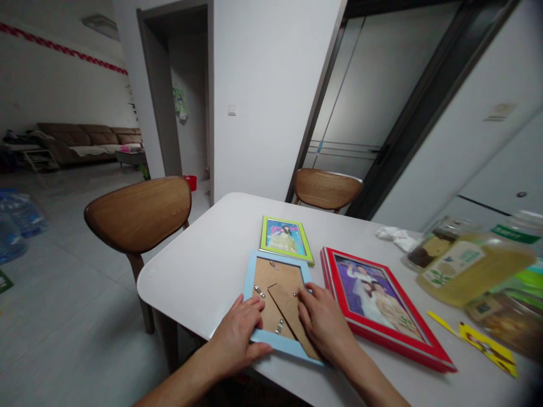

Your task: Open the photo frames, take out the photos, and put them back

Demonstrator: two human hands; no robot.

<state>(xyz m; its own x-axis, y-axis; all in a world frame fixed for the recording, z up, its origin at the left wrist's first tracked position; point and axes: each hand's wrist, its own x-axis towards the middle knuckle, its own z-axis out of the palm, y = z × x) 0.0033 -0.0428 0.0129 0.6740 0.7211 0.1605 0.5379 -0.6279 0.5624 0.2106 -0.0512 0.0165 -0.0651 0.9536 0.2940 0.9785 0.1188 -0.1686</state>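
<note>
A light-blue picture frame [280, 341] lies face down near the table's front edge, its brown backing board [265, 274] showing. Small metal clips [259, 291] sit along the sides of the board, and a stand leg [283, 311] runs diagonally across it. My left hand [240, 333] grips the frame's lower left, fingers over the left edge and thumb at the near edge. With fingers bent, my right hand [322, 316] holds the right side, fingertips at the right-hand clip [295, 294]. That clip is partly hidden by the fingers.
Behind it lies a green-framed photo [286, 240]; at right, stacked red frames [382, 294]. Farther right are a yellow packet [487, 347], an oil-coloured bottle [475, 265], jars [443, 243] and crumpled tissue [396, 236]. Wooden chairs [139, 212] stand at the table [190, 271].
</note>
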